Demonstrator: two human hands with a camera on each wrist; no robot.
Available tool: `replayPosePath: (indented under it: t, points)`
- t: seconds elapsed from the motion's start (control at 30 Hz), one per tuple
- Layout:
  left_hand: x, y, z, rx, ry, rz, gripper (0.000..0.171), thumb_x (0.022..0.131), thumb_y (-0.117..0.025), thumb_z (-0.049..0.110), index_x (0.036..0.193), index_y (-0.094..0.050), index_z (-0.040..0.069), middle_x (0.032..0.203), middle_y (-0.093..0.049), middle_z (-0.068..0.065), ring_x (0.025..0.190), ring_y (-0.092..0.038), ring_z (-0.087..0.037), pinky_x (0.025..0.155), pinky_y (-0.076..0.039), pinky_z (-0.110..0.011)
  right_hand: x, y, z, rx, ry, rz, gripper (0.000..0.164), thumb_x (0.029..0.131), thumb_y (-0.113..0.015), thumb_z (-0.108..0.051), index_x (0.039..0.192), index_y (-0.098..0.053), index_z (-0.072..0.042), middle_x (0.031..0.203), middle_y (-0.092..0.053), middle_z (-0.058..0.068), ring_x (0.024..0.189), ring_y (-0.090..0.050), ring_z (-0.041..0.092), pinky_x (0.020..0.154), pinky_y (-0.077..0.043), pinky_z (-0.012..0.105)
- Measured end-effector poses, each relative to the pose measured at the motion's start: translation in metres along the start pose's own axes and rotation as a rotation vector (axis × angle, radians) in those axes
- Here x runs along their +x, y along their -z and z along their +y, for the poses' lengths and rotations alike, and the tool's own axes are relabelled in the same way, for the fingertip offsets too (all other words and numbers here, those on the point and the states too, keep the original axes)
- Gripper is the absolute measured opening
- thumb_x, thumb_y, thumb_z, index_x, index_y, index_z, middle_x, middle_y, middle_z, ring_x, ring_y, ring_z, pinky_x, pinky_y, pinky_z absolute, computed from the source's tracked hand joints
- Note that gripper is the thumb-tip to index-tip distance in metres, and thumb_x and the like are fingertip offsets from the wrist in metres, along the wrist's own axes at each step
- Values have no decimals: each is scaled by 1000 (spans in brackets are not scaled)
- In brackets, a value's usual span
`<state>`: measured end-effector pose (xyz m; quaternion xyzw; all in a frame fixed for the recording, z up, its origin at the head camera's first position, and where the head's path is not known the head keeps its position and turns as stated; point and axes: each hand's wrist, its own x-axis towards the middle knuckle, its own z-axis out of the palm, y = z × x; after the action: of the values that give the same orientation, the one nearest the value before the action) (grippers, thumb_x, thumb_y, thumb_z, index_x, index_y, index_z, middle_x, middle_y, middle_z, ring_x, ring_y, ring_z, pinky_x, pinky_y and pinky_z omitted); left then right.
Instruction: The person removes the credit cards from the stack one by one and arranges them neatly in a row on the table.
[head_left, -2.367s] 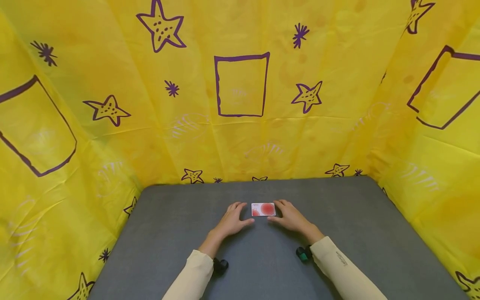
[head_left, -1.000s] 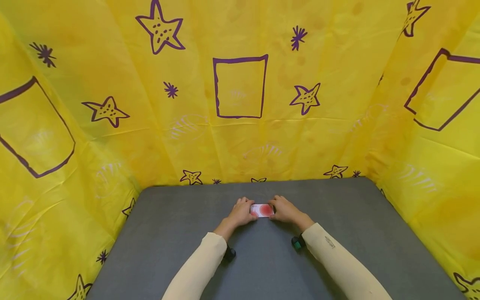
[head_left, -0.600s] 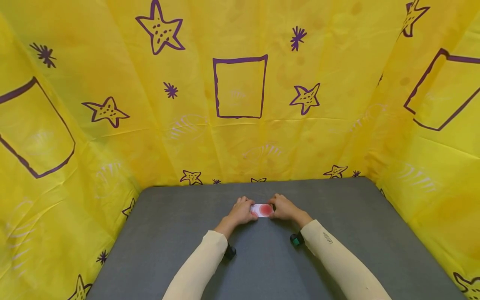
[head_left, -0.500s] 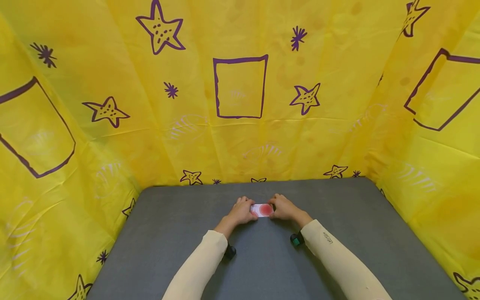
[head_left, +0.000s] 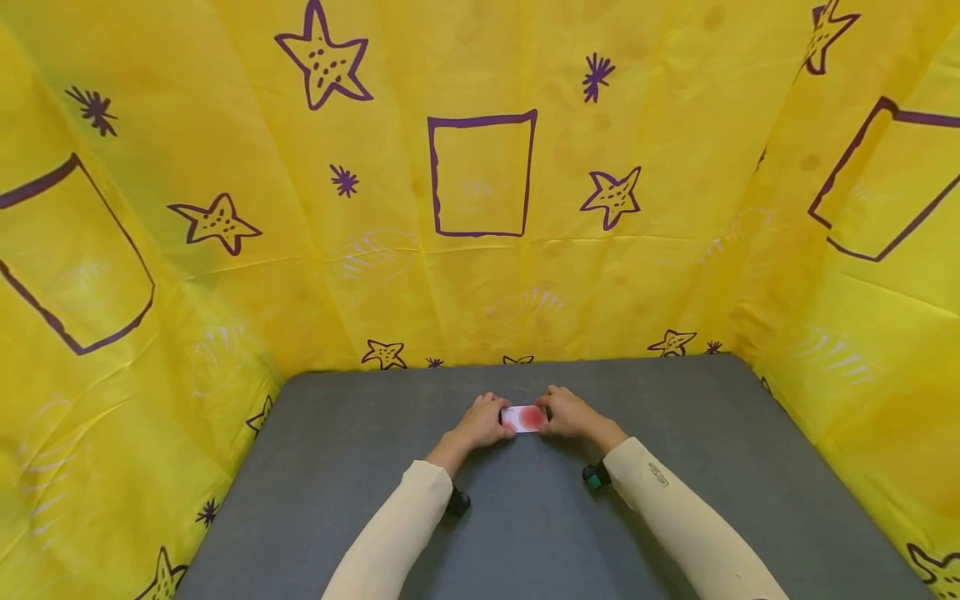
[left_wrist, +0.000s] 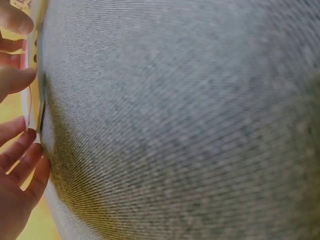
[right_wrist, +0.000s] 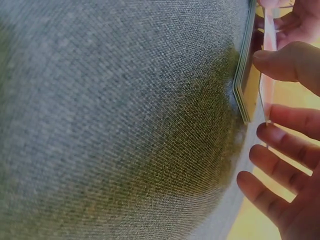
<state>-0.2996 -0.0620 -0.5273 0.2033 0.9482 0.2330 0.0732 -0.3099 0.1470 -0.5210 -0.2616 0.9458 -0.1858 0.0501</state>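
Between my hands, near the middle of the table in the head view, is a thin white card [head_left: 528,419] with red circles. My left hand [head_left: 482,422] pinches its left end and my right hand [head_left: 572,415] its right end. In the right wrist view, the thumb [right_wrist: 280,62] lies on the near side of the card [right_wrist: 268,92], with fingertips at its far corner. Just below it, close over the table, sits a thin layered piece [right_wrist: 241,85] with a bent edge. Dark bits show at both card ends in the head view; the rest beneath is hidden.
The grey cloth-covered table [head_left: 337,500] reaches to yellow curtains [head_left: 480,292] printed with purple stars, on the back and both sides. Each wrist carries a small black camera, the left camera [head_left: 458,502] and the right camera [head_left: 596,477].
At first both hands stood loosely around the flat card with fingers spread. They have since closed in and pinched its ends. Over the last second hands and card have hardly moved.
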Motion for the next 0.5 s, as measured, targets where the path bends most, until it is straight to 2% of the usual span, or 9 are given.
replayPosePath:
  t: [0.17, 0.33, 0.5]
  points:
    - [-3, 1, 1, 26, -32, 45, 52, 81, -74, 29, 125, -63, 3, 114, -60, -11, 104, -50, -25, 92, -45, -40, -2, 0, 1, -13, 37, 30, 39, 73, -78, -20, 105, -70, 0, 86, -52, 5, 80, -44, 19, 70, -39, 31]
    - [-5, 4, 1, 55, -79, 102, 51, 79, -74, 28, 123, -65, 4, 114, -61, -12, 105, -51, -28, 92, -45, -43, -3, 2, 0, -12, 6, 27, 43, 74, -78, -23, 110, -70, -2, 91, -54, 5, 84, -46, 19, 74, -41, 33]
    - [-7, 7, -1, 41, -79, 103, 51, 79, -76, 31, 123, -65, 6, 114, -61, -10, 106, -50, -26, 93, -45, -42, -6, 6, -4, -4, -4, 20, 43, 75, -78, -23, 112, -69, -3, 92, -53, 4, 85, -45, 18, 73, -40, 31]
